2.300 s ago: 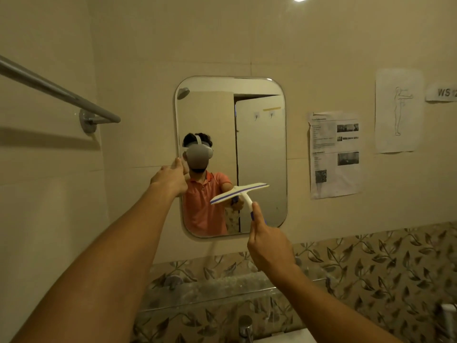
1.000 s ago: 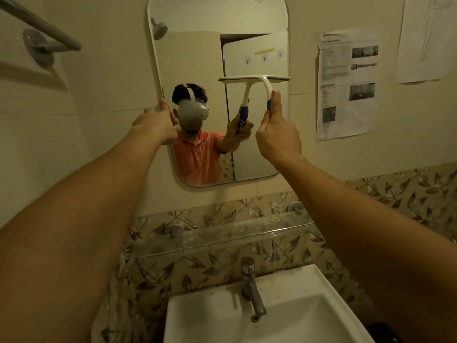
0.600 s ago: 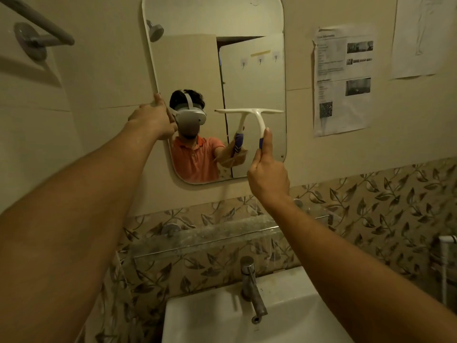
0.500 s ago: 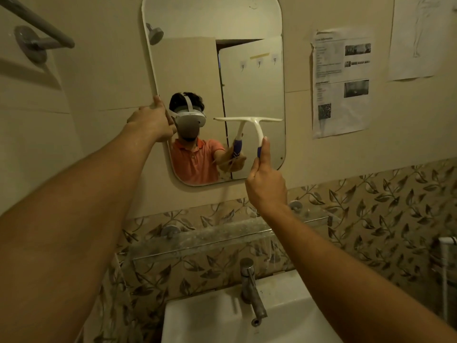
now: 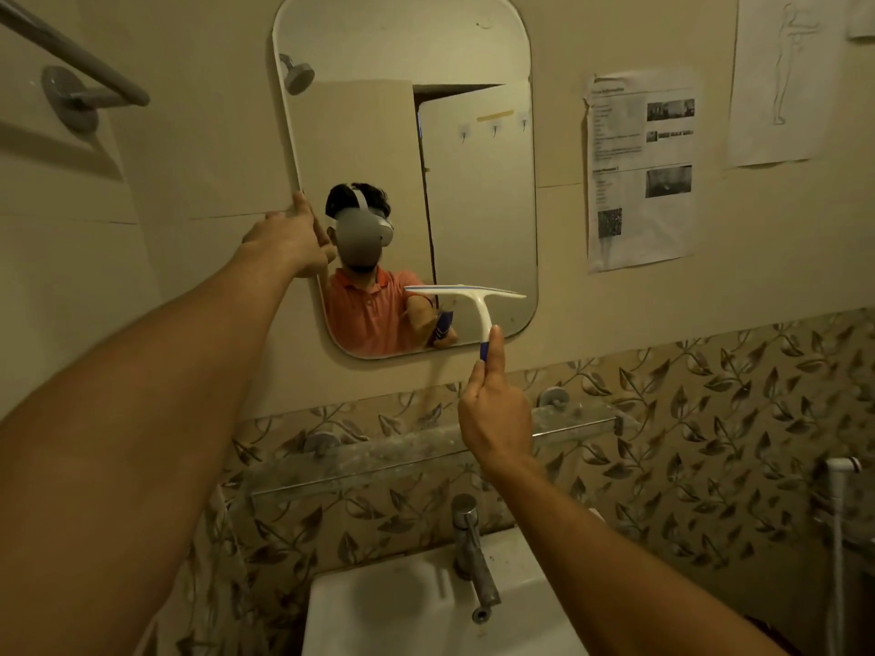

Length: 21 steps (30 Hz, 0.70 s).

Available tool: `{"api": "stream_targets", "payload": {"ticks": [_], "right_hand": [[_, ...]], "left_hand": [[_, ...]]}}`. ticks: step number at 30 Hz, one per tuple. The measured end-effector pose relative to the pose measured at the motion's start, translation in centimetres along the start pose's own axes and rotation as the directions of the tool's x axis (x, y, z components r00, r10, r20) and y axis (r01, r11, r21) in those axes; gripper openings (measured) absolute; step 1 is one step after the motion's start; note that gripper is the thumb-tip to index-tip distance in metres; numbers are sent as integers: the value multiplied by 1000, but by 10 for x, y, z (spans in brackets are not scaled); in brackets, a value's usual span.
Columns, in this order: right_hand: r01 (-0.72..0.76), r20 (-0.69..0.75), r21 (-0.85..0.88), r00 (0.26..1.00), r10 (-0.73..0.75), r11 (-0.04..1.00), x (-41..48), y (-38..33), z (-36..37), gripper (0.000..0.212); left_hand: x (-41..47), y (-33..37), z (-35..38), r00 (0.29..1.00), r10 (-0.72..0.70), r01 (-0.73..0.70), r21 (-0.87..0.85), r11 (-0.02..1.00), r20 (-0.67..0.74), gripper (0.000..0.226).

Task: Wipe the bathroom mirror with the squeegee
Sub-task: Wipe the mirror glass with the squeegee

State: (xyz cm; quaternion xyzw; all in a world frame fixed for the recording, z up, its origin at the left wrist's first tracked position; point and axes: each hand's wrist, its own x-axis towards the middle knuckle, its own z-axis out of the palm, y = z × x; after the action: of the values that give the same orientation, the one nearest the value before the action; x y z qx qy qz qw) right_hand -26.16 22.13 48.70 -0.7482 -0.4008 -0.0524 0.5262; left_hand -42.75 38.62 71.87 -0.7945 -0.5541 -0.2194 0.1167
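A rounded rectangular mirror (image 5: 473, 182) hangs on the beige tiled wall. My right hand (image 5: 495, 409) grips the blue-and-white handle of a white squeegee (image 5: 473, 300), thumb up along the handle. Its blade lies level across the mirror's lower right part, a little above the bottom edge. My left hand (image 5: 289, 241) holds the mirror's left edge at mid height, thumb up along the rim. The mirror reflects a person in an orange shirt with a headset.
A glass shelf (image 5: 426, 447) runs along the leaf-patterned tiles under the mirror. Below it stand a metal tap (image 5: 473, 556) and a white basin (image 5: 402, 608). A towel bar (image 5: 71, 59) is at upper left. Paper sheets (image 5: 639, 168) hang right of the mirror.
My right hand has drawn the squeegee down the right side of the mirror, from mid height to near the bottom. My left hand stays on the mirror's left edge.
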Motion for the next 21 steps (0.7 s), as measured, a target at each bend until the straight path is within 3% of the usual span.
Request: {"api": "stream_targets", "payload": {"ticks": [4, 9, 15, 21], "right_hand": [[15, -88, 106, 996, -5, 994, 18, -21, -32, 55], [-33, -250, 230, 964, 92, 973, 97, -77, -92, 51], [-166, -184, 195, 962, 202, 967, 130, -108, -107, 55], [-189, -199, 171, 955, 222, 967, 117, -97, -83, 51]], "left_hand": [[-3, 1, -4, 1000, -10, 10, 16, 1000, 18, 94], [-4, 5, -11, 999, -9, 9, 9, 1000, 31, 93], [1, 1, -7, 999, 9, -10, 5, 1000, 44, 95], [6, -1, -2, 999, 20, -19, -21, 1000, 30, 93]]}}
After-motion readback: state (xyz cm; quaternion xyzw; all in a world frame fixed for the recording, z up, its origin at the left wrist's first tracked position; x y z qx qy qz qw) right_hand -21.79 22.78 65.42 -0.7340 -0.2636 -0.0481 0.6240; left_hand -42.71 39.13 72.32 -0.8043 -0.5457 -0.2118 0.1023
